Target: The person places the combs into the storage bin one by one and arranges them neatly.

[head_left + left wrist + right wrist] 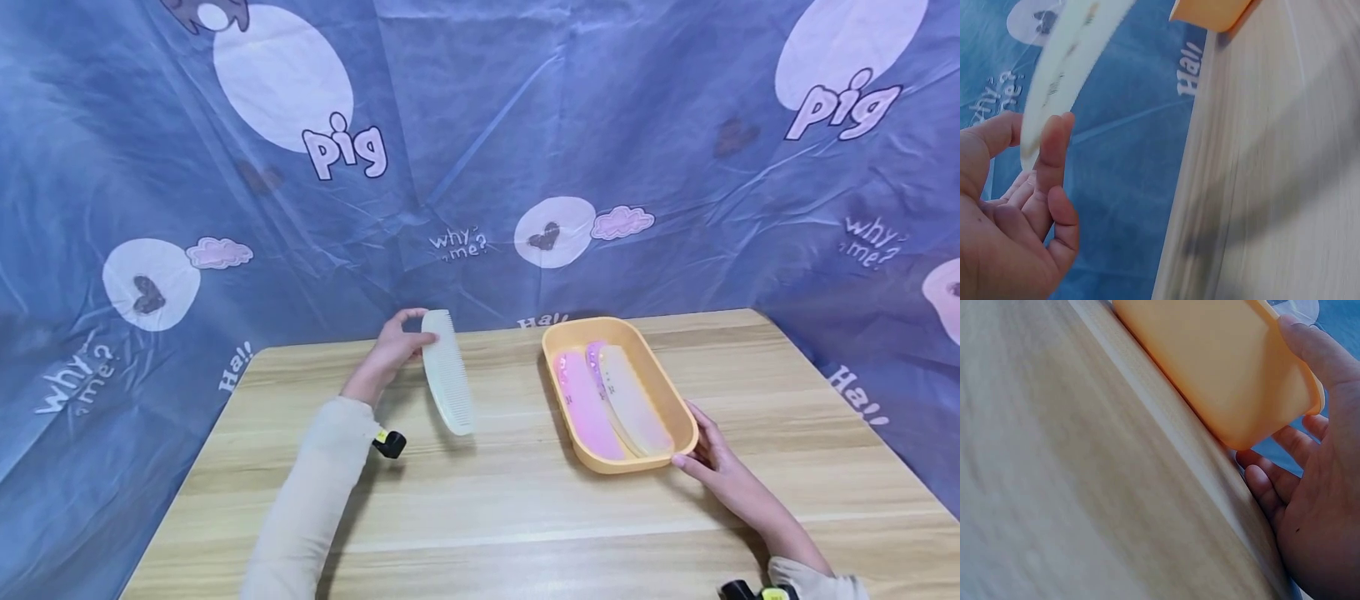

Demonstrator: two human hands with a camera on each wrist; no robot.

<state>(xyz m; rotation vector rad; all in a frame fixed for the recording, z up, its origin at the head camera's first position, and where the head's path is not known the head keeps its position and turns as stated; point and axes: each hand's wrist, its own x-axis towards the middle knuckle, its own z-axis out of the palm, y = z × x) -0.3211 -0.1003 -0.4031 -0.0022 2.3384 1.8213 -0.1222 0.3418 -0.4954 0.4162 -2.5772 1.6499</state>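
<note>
My left hand (393,346) pinches a pale cream-green comb (448,375) near its upper end, between thumb and fingers. The comb hangs tilted above the table, its teeth facing right. Printed marks show on the comb (1063,69) in the left wrist view. To the right stands an orange plastic tray (558,398) with rounded corners. In it lie a pink comb (592,408) and a cream comb (637,404), with a purple piece partly hidden between them. My right hand (712,467) grips the tray's near right corner, thumb on the rim and fingers against the outer wall.
Both hands work over a light wood-grain table (517,517). A blue printed cloth (465,150) hangs right behind its far edge and down the sides. Black wrist cameras sit at the left sleeve (307,492) and the right sleeve (817,579).
</note>
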